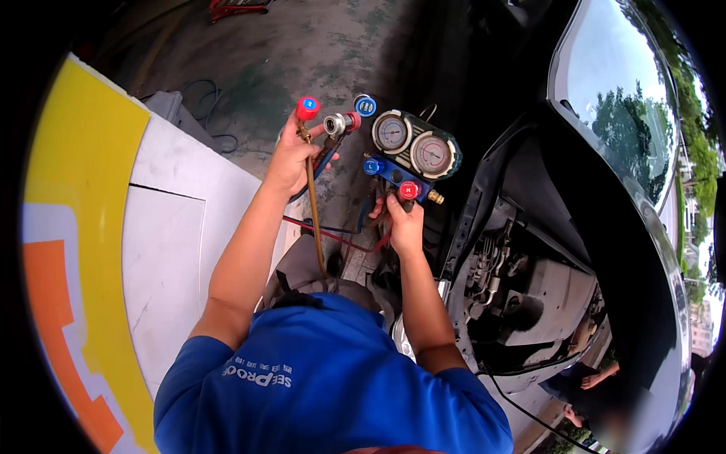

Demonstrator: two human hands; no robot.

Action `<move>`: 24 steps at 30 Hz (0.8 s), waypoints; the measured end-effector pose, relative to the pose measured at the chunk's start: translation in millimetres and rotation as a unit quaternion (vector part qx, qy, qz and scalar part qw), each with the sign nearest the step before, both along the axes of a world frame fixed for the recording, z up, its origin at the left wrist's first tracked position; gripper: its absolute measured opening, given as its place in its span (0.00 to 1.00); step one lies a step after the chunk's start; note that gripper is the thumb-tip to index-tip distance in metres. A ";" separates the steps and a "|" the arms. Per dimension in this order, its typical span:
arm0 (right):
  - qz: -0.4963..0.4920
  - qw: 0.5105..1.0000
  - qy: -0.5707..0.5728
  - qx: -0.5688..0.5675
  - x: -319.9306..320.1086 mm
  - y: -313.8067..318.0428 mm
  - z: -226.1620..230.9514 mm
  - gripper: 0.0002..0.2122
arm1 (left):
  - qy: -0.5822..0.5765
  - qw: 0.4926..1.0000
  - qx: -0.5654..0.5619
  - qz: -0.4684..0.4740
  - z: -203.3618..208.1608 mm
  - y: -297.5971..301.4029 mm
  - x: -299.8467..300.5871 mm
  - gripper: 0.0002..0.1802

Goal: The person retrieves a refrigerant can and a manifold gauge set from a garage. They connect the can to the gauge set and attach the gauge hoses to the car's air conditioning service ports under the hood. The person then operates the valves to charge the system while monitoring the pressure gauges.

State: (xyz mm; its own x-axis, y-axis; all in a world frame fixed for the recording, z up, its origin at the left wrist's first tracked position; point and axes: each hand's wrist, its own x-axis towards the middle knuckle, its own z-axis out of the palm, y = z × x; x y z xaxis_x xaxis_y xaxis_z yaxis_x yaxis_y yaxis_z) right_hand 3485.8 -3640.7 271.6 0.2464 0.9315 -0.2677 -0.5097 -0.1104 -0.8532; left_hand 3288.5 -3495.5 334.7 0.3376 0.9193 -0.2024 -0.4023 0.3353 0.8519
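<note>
My left hand (289, 163) is closed around a bunch of hose fittings. Among them are a brass valve with a red knob (307, 108), a silver-and-red quick coupler (337, 124) and a blue-capped coupler (364, 105). A tan hose (313, 208) hangs from the brass valve toward my waist. My right hand (407, 227) grips the underside of a manifold gauge set (412, 148), at the hoses below its red knob (409, 190). The set has two round dials, a blue body, a blue knob and a brass side fitting. A red hose (372, 247) loops between my arms.
At right, a dark car stands with its hood raised over the engine bay (529, 295). A white panel (168, 227) with yellow and orange areas lies along my left. Another person's hand (600, 377) shows at lower right. A cable (215, 98) lies on the stained floor.
</note>
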 end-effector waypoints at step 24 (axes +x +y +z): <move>0.255 0.938 0.234 0.005 71.6 510.1 -15.0 0.17 | -0.130 0.949 -0.075 -0.276 -74.3 408.3 88.6 0.29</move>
State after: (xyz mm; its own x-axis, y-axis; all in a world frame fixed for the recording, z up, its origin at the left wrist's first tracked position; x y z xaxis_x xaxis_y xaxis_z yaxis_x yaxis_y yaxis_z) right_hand 3557.5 -3130.6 256.6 -0.3744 0.8991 -0.2268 -0.7119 -0.4355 -0.5509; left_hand 3377.1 -3087.2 260.5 0.8165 0.5546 -0.1604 -0.3201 0.6661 0.6737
